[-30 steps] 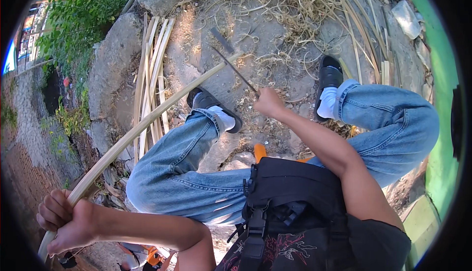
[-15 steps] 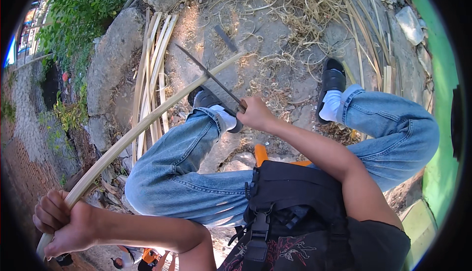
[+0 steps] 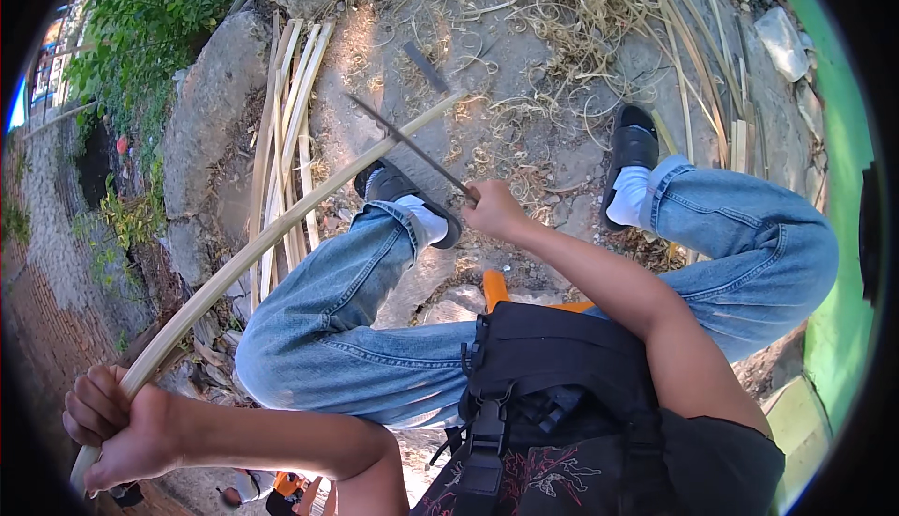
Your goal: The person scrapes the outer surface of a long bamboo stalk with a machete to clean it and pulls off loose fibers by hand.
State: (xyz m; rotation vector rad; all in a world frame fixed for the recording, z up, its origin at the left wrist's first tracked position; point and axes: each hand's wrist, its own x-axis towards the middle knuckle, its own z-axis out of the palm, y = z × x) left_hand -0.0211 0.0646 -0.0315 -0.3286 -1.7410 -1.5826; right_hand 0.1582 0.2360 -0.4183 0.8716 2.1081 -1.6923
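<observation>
And there was the left hand (image 3: 154, 434), fist clenched round the pale strip (image 3: 267, 238) near its near end, a short stub poking out behind! From that fist the strip ran away forward and to the right, a long, slightly bowed axis slanting past the left knee. Its far end lay ahead and to the left of the right hand (image 3: 494, 209), clearly the nearer hand to that tip. And the right? Fingers curled tight about the butt of a dark blade (image 3: 431, 164), which pointed forward and left from the knuckles. Its long axis cut right across the strip's, short of the far end; whether the edge was biting, you couldn't tell. Ahead of the right hand, a flat dark bar (image 3: 426, 66) lay just beyond the crossing, curly shavings (image 3: 581, 29) farther out.
</observation>
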